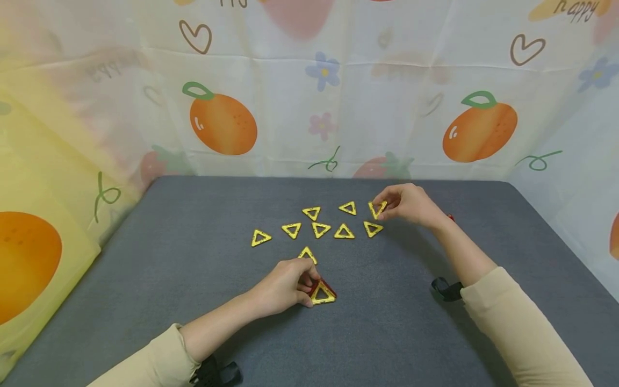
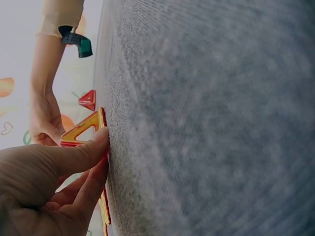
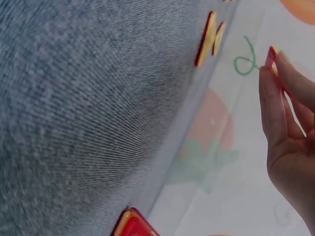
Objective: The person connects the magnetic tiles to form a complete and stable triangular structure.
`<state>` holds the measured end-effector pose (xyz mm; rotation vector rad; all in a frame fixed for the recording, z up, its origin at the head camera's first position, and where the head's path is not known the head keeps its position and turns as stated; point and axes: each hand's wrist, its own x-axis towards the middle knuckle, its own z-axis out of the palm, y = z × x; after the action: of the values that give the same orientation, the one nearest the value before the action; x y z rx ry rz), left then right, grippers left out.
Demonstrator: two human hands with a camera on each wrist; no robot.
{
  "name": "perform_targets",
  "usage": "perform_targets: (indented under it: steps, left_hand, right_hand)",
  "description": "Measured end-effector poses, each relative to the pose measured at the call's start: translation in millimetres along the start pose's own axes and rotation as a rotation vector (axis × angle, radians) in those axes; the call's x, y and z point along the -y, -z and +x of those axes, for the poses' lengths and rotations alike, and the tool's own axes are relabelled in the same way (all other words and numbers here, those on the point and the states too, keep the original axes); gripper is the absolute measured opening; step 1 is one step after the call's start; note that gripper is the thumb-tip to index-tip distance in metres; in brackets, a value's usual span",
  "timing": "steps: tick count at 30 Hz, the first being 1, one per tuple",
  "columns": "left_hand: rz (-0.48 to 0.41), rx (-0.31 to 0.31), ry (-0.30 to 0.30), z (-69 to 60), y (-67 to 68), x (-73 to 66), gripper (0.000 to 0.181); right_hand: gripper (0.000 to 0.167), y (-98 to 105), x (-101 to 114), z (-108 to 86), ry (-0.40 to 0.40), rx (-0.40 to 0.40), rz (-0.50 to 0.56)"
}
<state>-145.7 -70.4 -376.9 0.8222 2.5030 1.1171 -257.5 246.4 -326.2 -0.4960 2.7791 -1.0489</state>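
Your left hand (image 1: 286,286) pinches a small build of red and yellow triangles (image 1: 323,300) between thumb and fingers, near the middle of the grey surface (image 1: 382,333). A yellow open triangle faces you there, with red edges showing beside it. Your right hand (image 1: 408,205) is farther off, toward the back, pinching one yellow triangle (image 1: 372,209) with red edging between thumb and fingertips; your right wrist view shows that piece raised off the surface.

Eight loose yellow triangles lie flat around your hands. The nearest triangle (image 1: 311,256) sits just beyond your left hand (your fingers cover part of it), and the leftmost triangle (image 1: 254,238) lies somewhat apart. The other six form two loose rows leading toward your right hand. A red piece (image 1: 451,217) peeks out from behind your right forearm. Behind the surface hangs a white cloth (image 1: 411,32) printed with oranges, hearts and flowers. You wear a black strap (image 1: 447,290) at your right cuff.
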Motion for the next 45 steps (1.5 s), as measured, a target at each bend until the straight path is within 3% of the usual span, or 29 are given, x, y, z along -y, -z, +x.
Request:
perform_targets:
  steps: [6, 11, 21, 29, 45]
  left_hand:
    - [-0.009, 0.0, 0.0, 0.1, -0.5, 1.2, 0.039]
    - [-0.015, -0.005, -0.003, -0.4, -0.8, 1.1, 0.039]
    - [-0.006, -0.007, -0.015, 0.2, -0.3, 1.7, 0.039]
    - [-0.015, -0.005, -0.014, 0.8, -0.1, 1.5, 0.038]
    - [-0.035, -0.007, -0.011, 0.5, -1.0, 1.8, 0.038]
  right_hand:
    - [0.024, -3.8, 10.0, -6.4, 0.048, 0.128, 0.054]
    - [0.016, -13.7, 22.0, -12.4, 0.103, 0.171, 0.064]
    - [0.011, -37.2, 50.6, -30.1, 0.268, 0.117, -0.103]
    - [0.015, -55.9, 65.4, -47.3, 0.411, 0.154, -0.077]
    - [0.015, -86.0, 84.3, -66.2, 0.427, 0.229, -0.087]
